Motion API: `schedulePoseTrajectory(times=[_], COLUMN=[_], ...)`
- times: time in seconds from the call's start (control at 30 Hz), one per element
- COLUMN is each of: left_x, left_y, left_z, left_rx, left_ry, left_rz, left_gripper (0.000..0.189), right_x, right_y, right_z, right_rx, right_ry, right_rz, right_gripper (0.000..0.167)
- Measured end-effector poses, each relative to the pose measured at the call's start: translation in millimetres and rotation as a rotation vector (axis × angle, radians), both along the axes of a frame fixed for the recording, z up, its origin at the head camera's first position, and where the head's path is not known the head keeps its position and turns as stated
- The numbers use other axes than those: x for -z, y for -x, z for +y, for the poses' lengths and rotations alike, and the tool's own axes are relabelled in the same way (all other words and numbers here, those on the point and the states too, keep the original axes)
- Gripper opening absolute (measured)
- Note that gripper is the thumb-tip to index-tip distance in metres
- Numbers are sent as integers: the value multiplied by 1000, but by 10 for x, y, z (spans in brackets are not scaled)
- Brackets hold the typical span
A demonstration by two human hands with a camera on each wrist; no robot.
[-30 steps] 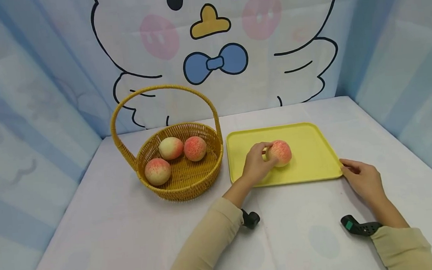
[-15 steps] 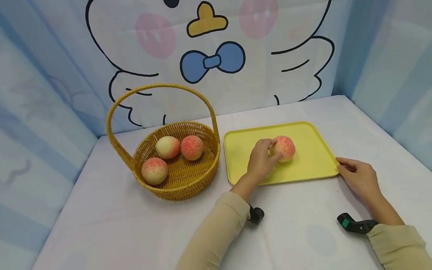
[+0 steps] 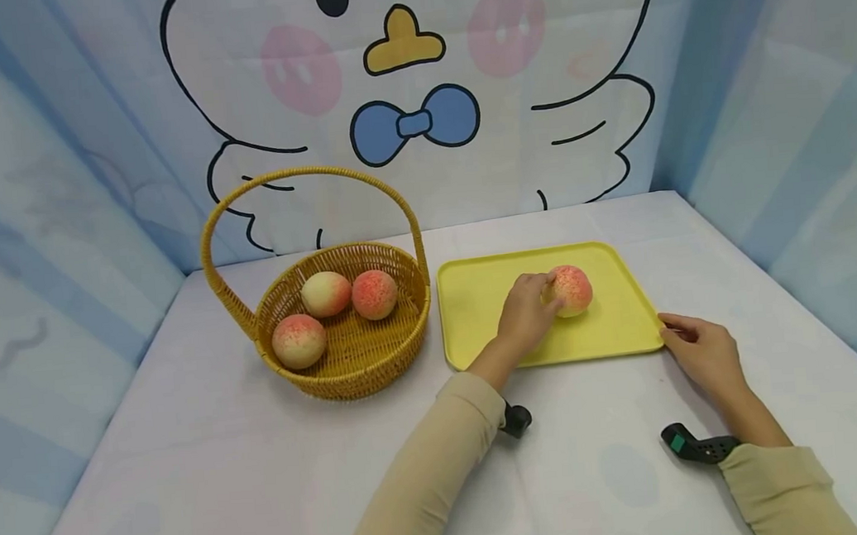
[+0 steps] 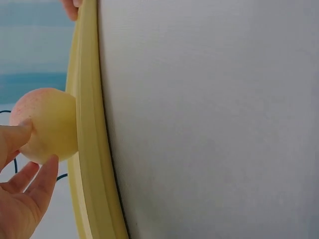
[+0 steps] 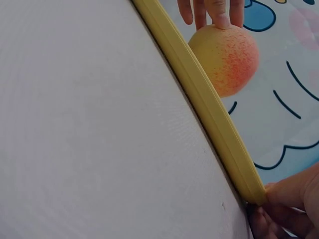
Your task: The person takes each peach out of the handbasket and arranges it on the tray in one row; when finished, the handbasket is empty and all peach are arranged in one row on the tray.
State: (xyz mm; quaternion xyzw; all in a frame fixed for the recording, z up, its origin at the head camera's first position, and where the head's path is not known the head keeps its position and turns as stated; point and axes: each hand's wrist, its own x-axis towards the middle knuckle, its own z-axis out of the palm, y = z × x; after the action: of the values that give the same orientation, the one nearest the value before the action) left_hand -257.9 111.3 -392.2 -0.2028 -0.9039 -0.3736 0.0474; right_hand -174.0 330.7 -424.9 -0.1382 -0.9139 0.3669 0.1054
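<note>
A pink-and-yellow peach (image 3: 574,290) rests on the yellow tray (image 3: 476,314), right of its middle. My left hand (image 3: 529,314) holds it from the left side; in the left wrist view the thumb and fingertips touch the peach (image 4: 55,124). At the tray's near right corner, my right hand (image 3: 706,356) pinches the rim. The right wrist view shows the right thumb on top of the tray's corner (image 5: 249,184) and the other fingers lower down, partly hidden.
Left of the tray stands a woven basket (image 3: 362,380) with a tall arched handle. Inside it lie three peaches (image 3: 374,294). A white cloth covers the table (image 3: 264,478), and a printed curtain (image 3: 510,154) hangs behind.
My left hand has moved the peach a little to the right and back on the tray. The right hand keeps its hold on the corner. The whole view has drifted slightly.
</note>
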Motion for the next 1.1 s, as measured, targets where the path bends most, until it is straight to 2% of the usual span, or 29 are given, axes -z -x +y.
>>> schedulePoseTrajectory(times=[0.23, 0.5, 0.77, 1.1], left_x=[29, 46, 66, 75], left_y=[-55, -91, -73, -72], left_z=[99, 195, 261, 343], left_rx=[-51, -136, -120, -119], left_ry=[-52, -68, -170, -223], left_rz=[26, 51, 9, -14], left_gripper=[38, 39, 35, 37], right_x=[3, 1, -10, -22], right_y=[-8, -30, -23, -30], right_z=[-1, -9, -23, -27], right_rx=[2, -16, -6, -10], right_ry=[1, -11, -7, 1], right_rz=[-2, 18, 11, 8], right_gripper=[38, 37, 37, 37])
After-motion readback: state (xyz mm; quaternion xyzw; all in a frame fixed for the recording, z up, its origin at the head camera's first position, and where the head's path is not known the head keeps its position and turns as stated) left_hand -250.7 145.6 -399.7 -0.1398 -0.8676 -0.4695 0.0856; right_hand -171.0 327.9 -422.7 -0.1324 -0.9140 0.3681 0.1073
